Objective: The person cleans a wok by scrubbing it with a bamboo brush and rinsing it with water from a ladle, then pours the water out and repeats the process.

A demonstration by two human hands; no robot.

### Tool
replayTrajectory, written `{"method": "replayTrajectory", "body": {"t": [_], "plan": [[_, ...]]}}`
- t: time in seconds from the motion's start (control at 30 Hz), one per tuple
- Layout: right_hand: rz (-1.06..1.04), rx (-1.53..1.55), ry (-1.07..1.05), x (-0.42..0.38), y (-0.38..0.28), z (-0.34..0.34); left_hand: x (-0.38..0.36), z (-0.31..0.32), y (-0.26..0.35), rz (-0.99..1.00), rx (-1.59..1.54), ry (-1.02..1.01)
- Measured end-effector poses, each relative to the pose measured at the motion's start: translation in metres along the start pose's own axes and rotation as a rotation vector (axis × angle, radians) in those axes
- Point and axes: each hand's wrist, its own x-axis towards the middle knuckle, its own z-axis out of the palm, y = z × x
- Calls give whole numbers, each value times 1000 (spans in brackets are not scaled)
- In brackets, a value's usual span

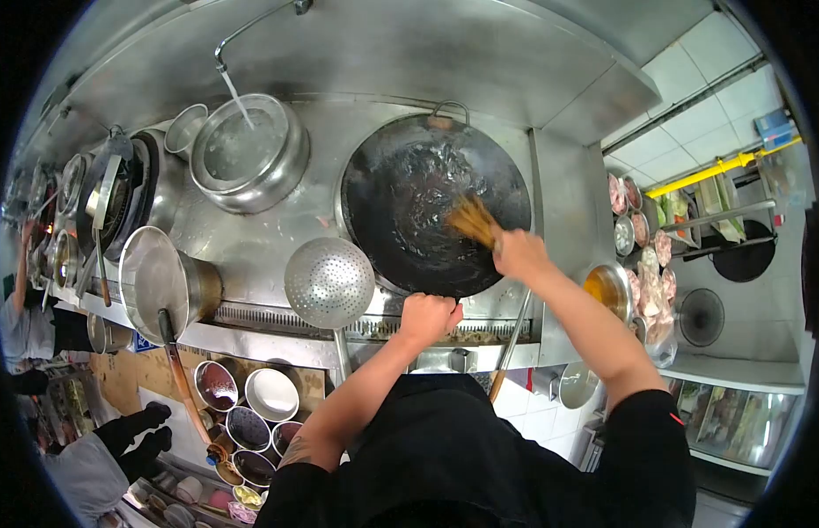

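A large black wok [383, 207] sits on the steel stove, with some water in its bowl. My left hand [430, 319] is closed around the wok's handle at the near rim. In my right hand [519, 255] is a bamboo brush [473, 222], its bristles against the wok's inner right side. Just left of the wok lies a perforated skimmer [329, 282], its handle pointing toward me. The hand grips hide most of both handles.
Water runs from a tap [223, 69] into a steel pot [291, 163]. A strainer [154, 282] rests on a pot at left. Sauce containers [271, 393] stand below. At right are a bowl of yellow liquid [606, 292] and bagged meat [653, 295]. Other people are at far left.
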Motion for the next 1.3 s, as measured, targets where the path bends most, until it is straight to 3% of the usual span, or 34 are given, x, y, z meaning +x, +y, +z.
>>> {"method": "replayTrajectory", "body": {"t": [0.03,0.1,0.2,0.37,0.43,0.53,0.63,0.67,0.8,0.93,1.03,1.17,1.23,1.3], "plan": [[10,46,94,25,-7,-5,1,-1,-1,3,-21,2],[86,113,89,67,-33,10,2,3,1,-5,-3,4],[30,127,9,47,-70,12,3,5,8,-58,-2,-23],[4,-171,-158,-7,-19,-18,6,3,12,-116,9,-22],[-10,-108,46,33,0,-11,2,2,8,-82,-15,-63],[43,53,106,87,-39,11,3,5,6,-84,-11,-80],[1,177,97,49,-73,18,4,8,9,-110,9,-73],[-9,163,-1,30,-74,10,4,7,10,-117,19,-80],[-105,-188,-228,-37,-30,-21,3,6,11,-138,29,-78],[-3,-191,-33,21,79,-41,3,-1,11,-124,-20,-61],[-25,-244,154,64,51,-49,5,-4,9,-150,-32,-94],[-58,-208,-30,-12,-29,-57,7,0,16,-166,-31,-108],[-115,-218,-214,-46,-25,-44,8,0,15,-179,-36,-107],[-84,-261,-152,-38,12,-48,7,2,15,-189,-29,-102]]}}
